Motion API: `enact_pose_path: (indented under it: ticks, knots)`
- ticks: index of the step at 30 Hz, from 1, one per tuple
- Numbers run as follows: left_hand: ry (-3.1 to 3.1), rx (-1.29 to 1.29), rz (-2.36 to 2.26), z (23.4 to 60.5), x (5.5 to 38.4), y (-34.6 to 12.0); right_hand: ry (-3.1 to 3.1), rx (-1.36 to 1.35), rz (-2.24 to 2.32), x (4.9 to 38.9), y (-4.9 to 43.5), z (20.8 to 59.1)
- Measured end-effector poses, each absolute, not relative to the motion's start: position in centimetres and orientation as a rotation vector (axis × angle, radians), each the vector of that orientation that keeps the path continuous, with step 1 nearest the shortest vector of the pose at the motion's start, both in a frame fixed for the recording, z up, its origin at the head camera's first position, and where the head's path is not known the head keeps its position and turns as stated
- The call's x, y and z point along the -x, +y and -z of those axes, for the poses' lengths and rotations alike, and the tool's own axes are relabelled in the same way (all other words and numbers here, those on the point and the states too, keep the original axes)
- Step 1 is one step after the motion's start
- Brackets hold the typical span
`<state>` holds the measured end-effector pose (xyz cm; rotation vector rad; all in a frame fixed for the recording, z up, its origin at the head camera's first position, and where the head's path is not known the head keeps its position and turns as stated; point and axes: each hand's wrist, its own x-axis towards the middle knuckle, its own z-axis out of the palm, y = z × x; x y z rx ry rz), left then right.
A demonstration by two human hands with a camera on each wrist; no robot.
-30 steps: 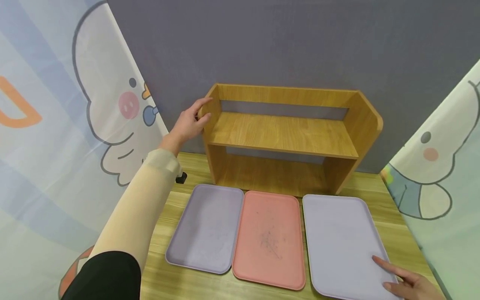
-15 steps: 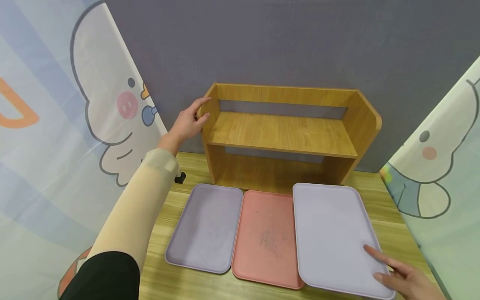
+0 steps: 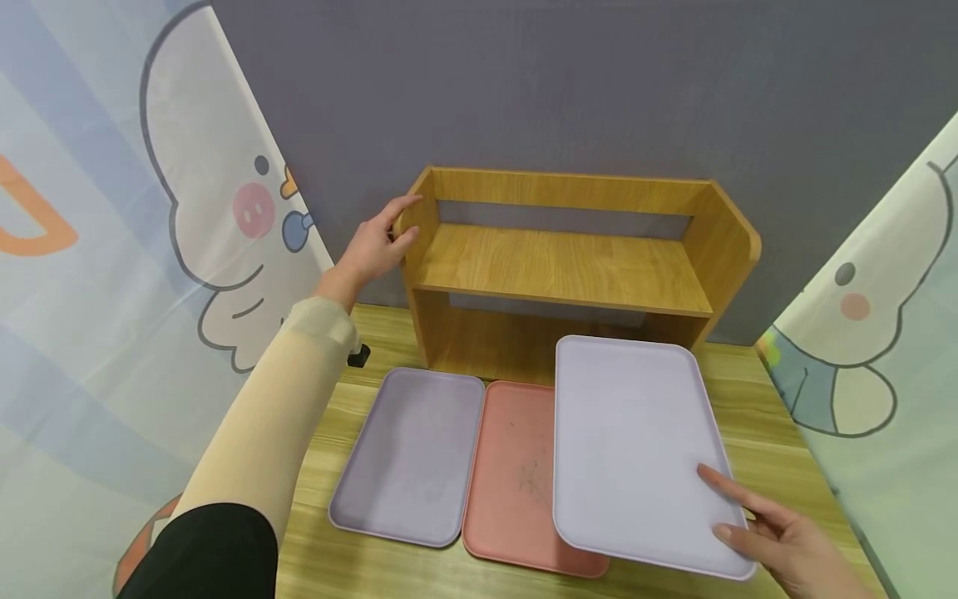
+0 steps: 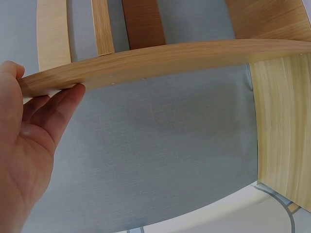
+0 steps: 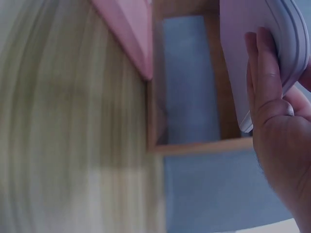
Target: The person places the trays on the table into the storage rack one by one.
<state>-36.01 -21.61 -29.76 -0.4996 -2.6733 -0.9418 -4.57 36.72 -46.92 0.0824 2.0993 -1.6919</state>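
Tray [image 3: 636, 441] gripped in right hand [image 3: 786, 537], one pink tray [image 3: 515, 474], one purple tray [image 3: 412, 457], left hand [image 3: 377, 241] gripping one shelf [image 3: 561, 259]

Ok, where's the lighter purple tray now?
In the head view, the lighter purple tray is right of centre, held up in the right hand, partly hiding the pink tray.

You've got a purple tray [image 3: 407, 457] and a pink tray [image 3: 512, 466] side by side on your wood-grain table [image 3: 763, 416], grey wall [image 3: 561, 91] behind, cartoon sheets [image 3: 82, 333] on both sides.
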Motion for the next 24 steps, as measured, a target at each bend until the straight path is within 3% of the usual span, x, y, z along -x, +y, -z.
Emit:
enact_pose_path:
  ticks: [17,24]
  knots:
    - [-2.66,0.521,0.915,29.8,36.0,-21.5,2.025,0.3,1.86,5.2,33.0,44.0]
    - [-2.674,0.518,0.909,29.9,36.1,-21.6,2.139,0.168,1.773,5.2,30.6,41.8]
